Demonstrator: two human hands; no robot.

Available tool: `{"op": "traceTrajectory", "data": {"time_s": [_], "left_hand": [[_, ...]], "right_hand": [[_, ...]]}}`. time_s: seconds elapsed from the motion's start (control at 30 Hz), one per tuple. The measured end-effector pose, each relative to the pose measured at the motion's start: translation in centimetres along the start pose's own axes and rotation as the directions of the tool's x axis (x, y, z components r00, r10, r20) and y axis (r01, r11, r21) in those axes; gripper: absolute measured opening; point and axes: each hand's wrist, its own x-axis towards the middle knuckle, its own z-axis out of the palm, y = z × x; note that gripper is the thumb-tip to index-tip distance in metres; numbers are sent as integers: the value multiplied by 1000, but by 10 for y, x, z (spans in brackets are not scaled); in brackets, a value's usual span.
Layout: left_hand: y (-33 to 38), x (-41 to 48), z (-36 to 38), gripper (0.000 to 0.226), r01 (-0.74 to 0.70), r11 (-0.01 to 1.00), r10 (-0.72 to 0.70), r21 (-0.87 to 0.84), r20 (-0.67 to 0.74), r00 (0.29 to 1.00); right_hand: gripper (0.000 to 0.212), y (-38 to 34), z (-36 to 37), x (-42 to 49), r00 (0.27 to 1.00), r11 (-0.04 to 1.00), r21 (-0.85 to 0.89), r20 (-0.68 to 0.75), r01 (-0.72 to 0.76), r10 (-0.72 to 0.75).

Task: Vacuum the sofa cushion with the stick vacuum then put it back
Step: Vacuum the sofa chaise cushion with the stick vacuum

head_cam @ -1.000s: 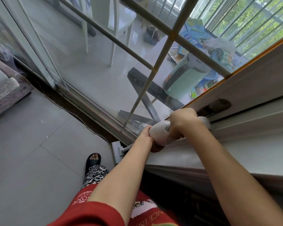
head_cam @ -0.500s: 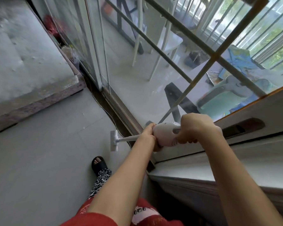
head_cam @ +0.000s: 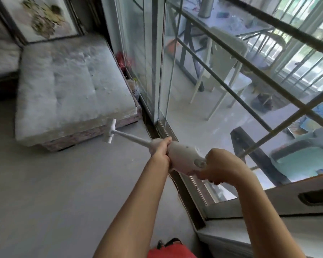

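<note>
I hold a white stick vacuum (head_cam: 183, 155) out in front of me, lifted off the floor. My left hand (head_cam: 160, 148) grips the front of its body where the tube starts. My right hand (head_cam: 222, 167) is closed around the rear handle. The thin tube runs up and left to the small T-shaped floor head (head_cam: 110, 131), which hangs in the air just before the near edge of the sofa cushion (head_cam: 71, 86). The cushion is a large pale grey tufted pad lying flat at the upper left.
A glass sliding door with its floor track (head_cam: 160, 101) runs along the right of the cushion, with white chairs and a table on the balcony behind. A white window ledge (head_cam: 268, 237) is at lower right. Grey tiled floor (head_cam: 63, 192) spreads left. A framed picture (head_cam: 43, 17) leans behind the cushion.
Both hands have lifted the vacuum from beside the window ledge and swung it left and up. Its head rose off the floor toward the cushion, which has come into full view.
</note>
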Motion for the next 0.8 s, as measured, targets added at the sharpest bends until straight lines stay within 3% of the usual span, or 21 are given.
{"op": "traceTrajectory", "data": {"time_s": [0.1, 0.27, 0.4, 0.5, 0.8], "left_hand": [[20, -3, -23, 26, -128, 991, 126, -47, -47, 991], [55, -16, -67, 39, -241, 964, 231, -109, -98, 968], [84, -25, -103, 49, -349, 926, 326, -141, -164, 931], [108, -24, -131, 45, -404, 905, 370, -137, -219, 903], [197, 32, -244, 100, -443, 895, 440, 56, -285, 852]], "right_hand": [[32, -15, 8, -3, 999, 997, 64, -7, 33, -33], [31, -51, 20, 1, 990, 974, 177, -55, 139, -131], [19, -95, 31, 0, 981, 916, 356, -17, 188, -194], [14, -130, 47, 3, 971, 860, 466, 5, 208, -237], [26, -258, 109, 16, 947, 643, 735, 3, 217, -322]]}}
